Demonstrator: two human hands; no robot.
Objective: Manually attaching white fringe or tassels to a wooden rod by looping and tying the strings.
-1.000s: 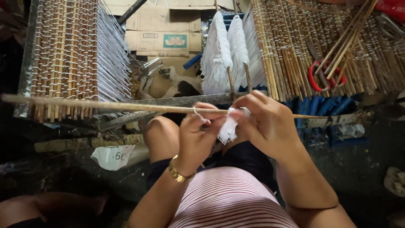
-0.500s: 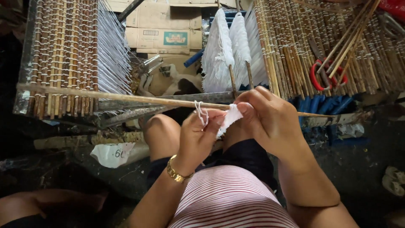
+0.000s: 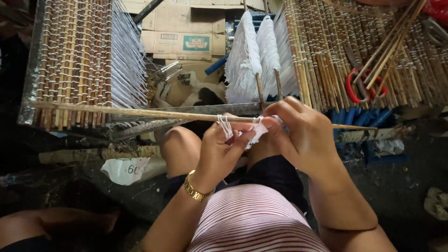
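Fingers (image 3: 242, 140) pinching white thread (image 3: 226, 125) — looped over bamboo stick (image 3: 140, 112)

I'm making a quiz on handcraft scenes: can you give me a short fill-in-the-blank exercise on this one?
1. Both hands work white thread around a long ___ stick.
2. The left hand has a ___ bracelet at its wrist.
3. The scissors on the mat have ___ handles.

Missing words: bamboo; gold; red

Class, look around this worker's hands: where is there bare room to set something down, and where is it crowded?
Bare dark floor lies right of the right hand, below the blue tubes. Crowded: left hand and right hand pinch white thread on the long stick; stick mats and red scissors fill the rest.
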